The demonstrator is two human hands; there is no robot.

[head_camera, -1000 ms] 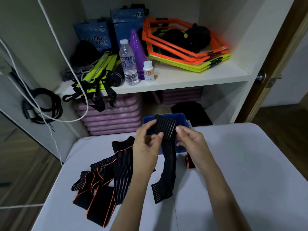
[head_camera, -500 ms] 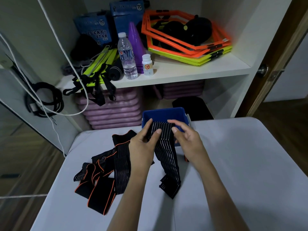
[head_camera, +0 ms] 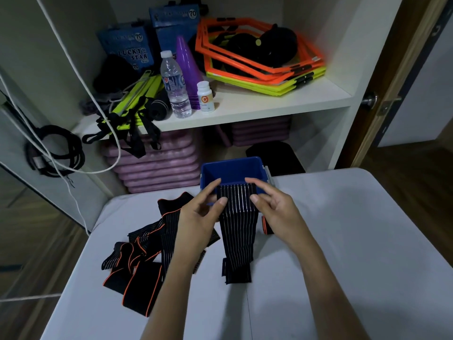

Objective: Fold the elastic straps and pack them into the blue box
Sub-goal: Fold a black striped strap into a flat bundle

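A black ribbed elastic strap (head_camera: 236, 231) hangs folded over, its top edge held up just in front of the blue box (head_camera: 231, 171). My left hand (head_camera: 199, 220) pinches the strap's upper left corner between thumb and fingers. My right hand (head_camera: 275, 209) pinches the upper right corner, its other fingers spread. The strap's lower end lies on the white table (head_camera: 343, 241). A heap of black straps with orange edging (head_camera: 144, 256) lies to the left of my left forearm. Another folded strap (head_camera: 266, 224) peeks out behind my right hand.
The box stands at the table's far edge, against a white shelf unit. On the shelf (head_camera: 257, 104) are a water bottle (head_camera: 175, 87), a white pill bottle (head_camera: 205, 96), a purple cone, orange and yellow frames and blue boxes. Pink mats (head_camera: 159, 165) are stacked below.
Both hands have lowered the strap from above the box toward the table. Its hanging end now lies doubled and straight on the table, no longer curling to the left.
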